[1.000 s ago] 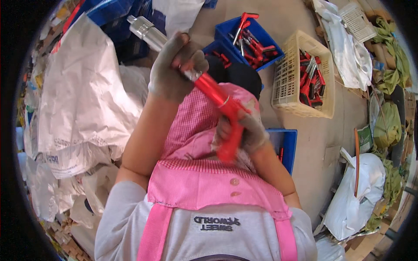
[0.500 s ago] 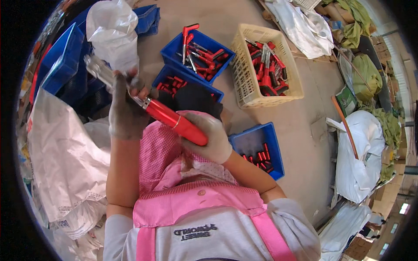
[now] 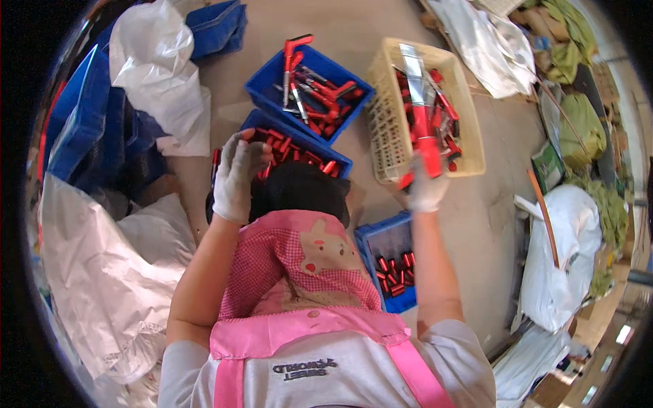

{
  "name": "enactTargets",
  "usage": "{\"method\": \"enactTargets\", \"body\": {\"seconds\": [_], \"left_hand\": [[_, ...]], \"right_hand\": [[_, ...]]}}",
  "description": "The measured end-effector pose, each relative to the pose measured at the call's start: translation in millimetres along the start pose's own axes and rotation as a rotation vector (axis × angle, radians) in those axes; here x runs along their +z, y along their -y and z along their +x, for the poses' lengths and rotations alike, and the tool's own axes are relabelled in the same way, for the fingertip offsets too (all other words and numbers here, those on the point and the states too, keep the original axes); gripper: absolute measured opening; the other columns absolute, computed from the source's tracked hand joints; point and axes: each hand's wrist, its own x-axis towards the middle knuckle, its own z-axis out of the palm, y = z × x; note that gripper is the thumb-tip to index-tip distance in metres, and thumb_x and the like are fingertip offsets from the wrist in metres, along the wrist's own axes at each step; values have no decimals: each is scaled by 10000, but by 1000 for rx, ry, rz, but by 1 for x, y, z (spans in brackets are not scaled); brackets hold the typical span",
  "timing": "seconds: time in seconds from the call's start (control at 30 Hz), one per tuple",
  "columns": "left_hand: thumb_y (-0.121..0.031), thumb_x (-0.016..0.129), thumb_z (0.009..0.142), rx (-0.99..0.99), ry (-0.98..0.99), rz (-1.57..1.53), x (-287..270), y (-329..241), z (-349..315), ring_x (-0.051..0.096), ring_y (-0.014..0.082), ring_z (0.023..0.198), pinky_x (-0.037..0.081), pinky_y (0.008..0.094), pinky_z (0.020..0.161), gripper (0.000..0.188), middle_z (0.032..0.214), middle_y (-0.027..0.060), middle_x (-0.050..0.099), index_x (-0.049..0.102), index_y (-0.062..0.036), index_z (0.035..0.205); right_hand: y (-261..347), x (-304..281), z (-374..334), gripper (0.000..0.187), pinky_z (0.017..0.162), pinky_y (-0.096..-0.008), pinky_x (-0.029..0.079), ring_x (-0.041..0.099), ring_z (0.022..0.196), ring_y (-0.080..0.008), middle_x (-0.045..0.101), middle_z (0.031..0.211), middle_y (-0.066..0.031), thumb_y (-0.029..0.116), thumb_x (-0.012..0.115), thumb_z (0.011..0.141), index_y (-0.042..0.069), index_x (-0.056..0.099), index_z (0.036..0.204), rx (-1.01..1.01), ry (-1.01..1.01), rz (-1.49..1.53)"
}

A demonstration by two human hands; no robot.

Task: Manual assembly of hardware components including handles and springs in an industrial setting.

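Observation:
My right hand [image 3: 427, 193], in a pale glove and blurred, grips a red-handled tool [image 3: 426, 139] with a broad silver metal shaft. The tool points away from me over the near side of a cream plastic crate [image 3: 386, 139], which holds similar red and silver tools [image 3: 443, 102]. My left hand [image 3: 235, 180], gloved with bare fingertips, holds nothing. Its fingers are apart at the left end of a blue bin [image 3: 343, 163] filled with short red cylindrical pieces [image 3: 282, 146]. My knees in dark cloth partly hide that bin.
Behind it, another blue bin [image 3: 255, 88] holds red-handled tools. A smaller blue bin [image 3: 364, 238] with black and red pieces sits by my right forearm. White sacks [image 3: 115, 265] and blue bins [image 3: 78, 115] crowd the left; more sacks [image 3: 561, 238] line the right.
My left hand has let go of the silver shaft and moved down and right towards the red pieces. My right hand has carried the tool away to the right, over the cream crate.

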Motion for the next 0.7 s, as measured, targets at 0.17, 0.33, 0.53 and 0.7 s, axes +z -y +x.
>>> {"method": "enactTargets", "body": {"seconds": [0.17, 0.33, 0.53, 0.7], "left_hand": [[-178, 444, 959, 111, 8, 52, 3, 9, 9, 567, 144, 822, 453, 272, 784, 280, 880, 82, 580, 453, 8, 1167], [-172, 464, 950, 53, 74, 245, 7, 5, 17, 534, 151, 795, 414, 270, 775, 260, 843, 85, 563, 468, 6, 1139], [-48, 499, 911, -220, 150, 164, 14, 5, 43, 552, 127, 808, 437, 250, 752, 217, 865, 72, 569, 473, 24, 1114], [-12, 488, 897, -324, 189, 152, 16, 10, 49, 575, 142, 830, 455, 256, 759, 221, 934, 104, 569, 469, 34, 1113]], "right_hand": [[-137, -49, 182, 599, 836, -412, 458, 613, 939, -331, 619, 1022, -239, 448, 671, 754, 41, 552, 1178, -82, -177, -804], [-165, 41, 188, 537, 1009, -532, 293, 384, 1187, -418, 409, 1314, -195, 490, 590, 793, 167, 538, 1219, -308, -274, -1329], [-147, 223, 190, 356, 837, -454, 469, 598, 949, -363, 600, 1092, -157, 376, 523, 877, 109, 592, 1102, -441, 290, -865], [-219, 319, 199, 516, 945, -415, 431, 542, 1103, -371, 520, 1229, -245, 373, 564, 823, 38, 509, 1212, 367, 482, -1071]]}}
